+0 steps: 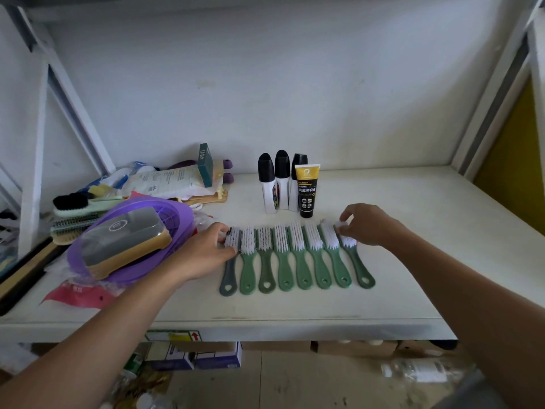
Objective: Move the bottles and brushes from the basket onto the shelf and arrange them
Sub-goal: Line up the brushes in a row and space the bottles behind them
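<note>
Pinching opposite ends of eight brushes [298, 255], left hand [203, 249] and right hand [365, 224] sit before three bottles [281, 184], one tube [306, 191].

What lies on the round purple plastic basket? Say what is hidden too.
A clear-wrapped grey block with a tan base lies on the purple basket. Whatever is beneath the block is covered.

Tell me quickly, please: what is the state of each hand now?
Left hand: pinches the head of the grey brush.
Right hand: pinches the head of the rightmost brush.
</note>
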`<state>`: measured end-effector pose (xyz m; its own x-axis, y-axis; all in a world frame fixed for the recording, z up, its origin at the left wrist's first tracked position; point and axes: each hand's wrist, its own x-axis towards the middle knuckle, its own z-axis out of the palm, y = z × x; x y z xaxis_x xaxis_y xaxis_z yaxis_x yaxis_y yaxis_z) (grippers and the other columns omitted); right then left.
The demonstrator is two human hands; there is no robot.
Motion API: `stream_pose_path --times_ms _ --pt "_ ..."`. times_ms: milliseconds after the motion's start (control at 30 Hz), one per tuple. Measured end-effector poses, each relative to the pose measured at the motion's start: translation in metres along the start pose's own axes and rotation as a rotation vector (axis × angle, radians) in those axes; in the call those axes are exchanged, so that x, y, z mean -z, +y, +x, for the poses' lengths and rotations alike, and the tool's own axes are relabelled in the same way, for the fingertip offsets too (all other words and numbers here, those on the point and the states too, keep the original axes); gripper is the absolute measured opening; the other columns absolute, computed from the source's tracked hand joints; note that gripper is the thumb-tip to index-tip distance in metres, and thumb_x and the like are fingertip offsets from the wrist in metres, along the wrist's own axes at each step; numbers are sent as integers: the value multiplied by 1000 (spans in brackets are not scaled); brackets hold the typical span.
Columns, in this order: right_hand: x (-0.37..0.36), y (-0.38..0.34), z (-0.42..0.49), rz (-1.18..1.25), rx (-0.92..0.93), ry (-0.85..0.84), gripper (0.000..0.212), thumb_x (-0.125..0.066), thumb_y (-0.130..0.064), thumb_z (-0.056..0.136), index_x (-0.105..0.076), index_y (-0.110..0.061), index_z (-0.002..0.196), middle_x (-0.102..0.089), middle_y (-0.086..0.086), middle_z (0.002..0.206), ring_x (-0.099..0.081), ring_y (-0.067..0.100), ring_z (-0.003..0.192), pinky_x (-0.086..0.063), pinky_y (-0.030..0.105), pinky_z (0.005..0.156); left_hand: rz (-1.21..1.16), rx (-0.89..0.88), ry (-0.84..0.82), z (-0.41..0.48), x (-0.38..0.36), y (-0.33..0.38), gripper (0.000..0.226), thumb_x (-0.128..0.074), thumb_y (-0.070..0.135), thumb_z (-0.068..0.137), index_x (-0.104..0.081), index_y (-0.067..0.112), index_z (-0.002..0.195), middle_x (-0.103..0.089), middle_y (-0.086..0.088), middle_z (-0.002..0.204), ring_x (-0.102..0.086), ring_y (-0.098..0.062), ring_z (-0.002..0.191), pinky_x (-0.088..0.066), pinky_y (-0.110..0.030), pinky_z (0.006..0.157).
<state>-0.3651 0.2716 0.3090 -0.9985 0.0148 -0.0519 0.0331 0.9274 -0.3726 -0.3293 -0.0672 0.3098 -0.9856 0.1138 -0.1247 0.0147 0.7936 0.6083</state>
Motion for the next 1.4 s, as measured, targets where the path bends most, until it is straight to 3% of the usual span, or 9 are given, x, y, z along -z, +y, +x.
stream_pose_path --times_ms 233,400,667,833,933,1000,1100,1267,1400 --pt "0 -4 -2 5 -21 17 35 -63 -35 92 -63 -13 119 -59 0 92 -56 19 88 -41 28 72 5 15 1 -3 -1 4 52 -65 28 96 -45 19 143 -57 7 119 -58 -13 111 -46 -31 93" --pt "0 -6 -2 16 -32 28 37 -63 -35 92 -63 -13 121 -62 3 98 -55 19 88 -41 27 73 2 14 -5 -5 1 5 50 -65 28 96 -46 20 141 -58 8 118 -59 -13 111 -48 -33 97" --pt "2 -10 -4 14 -26 26 30 -61 -34 93 -67 -10 108 -66 4 86 -58 21 86 -47 32 73 0 8 9 -7 2 6 49 -65 28 95 -47 23 140 -58 10 113 -60 -11 108 -50 -33 93" --pt "3 -11 -6 30 -31 21 33 -61 -33 93 -69 -4 106 -72 14 95 -65 26 90 -45 31 69 -9 -6 -4 -9 2 9 51 -65 27 96 -46 23 143 -58 10 116 -58 -9 108 -49 -30 92" --pt "3 -9 -5 33 -36 25 33 -61 -34 93 -67 -8 113 -69 6 87 -62 24 87 -43 29 70 -19 -12 -14 -10 -2 11 48 -65 27 96 -48 23 140 -58 12 115 -57 -2 102 -47 -24 85" --pt "3 -7 -5 28 -34 26 38 -62 -35 93 -63 -12 123 -68 6 100 -57 21 91 -41 28 75 -13 -16 -13 -9 -4 12 48 -66 28 95 -48 23 140 -57 10 119 -57 -1 100 -46 -20 79" --pt "4 -4 -4 31 -41 31 43 -62 -36 93 -60 -12 128 -68 9 114 -59 24 104 -39 27 78 -22 6 -17 -7 -5 14 53 -68 33 91 -49 23 139 -60 6 127 -61 -7 106 -52 -31 90" --pt "6 2 -2 15 -42 32 42 -63 -34 92 -61 -12 128 -68 8 113 -54 20 94 -40 27 79 -26 17 -41 -8 -6 22 56 -68 39 85 -50 25 136 -61 7 119 -64 -15 104 -56 -45 92" --pt "8 10 -2 -1 -54 36 36 -63 -34 92 -64 -12 120 -60 -3 81 -54 20 89 -42 28 76 -24 17 -47 -7 -10 27 60 -68 44 81 -49 27 136 -61 7 119 -64 -14 104 -56 -46 92"
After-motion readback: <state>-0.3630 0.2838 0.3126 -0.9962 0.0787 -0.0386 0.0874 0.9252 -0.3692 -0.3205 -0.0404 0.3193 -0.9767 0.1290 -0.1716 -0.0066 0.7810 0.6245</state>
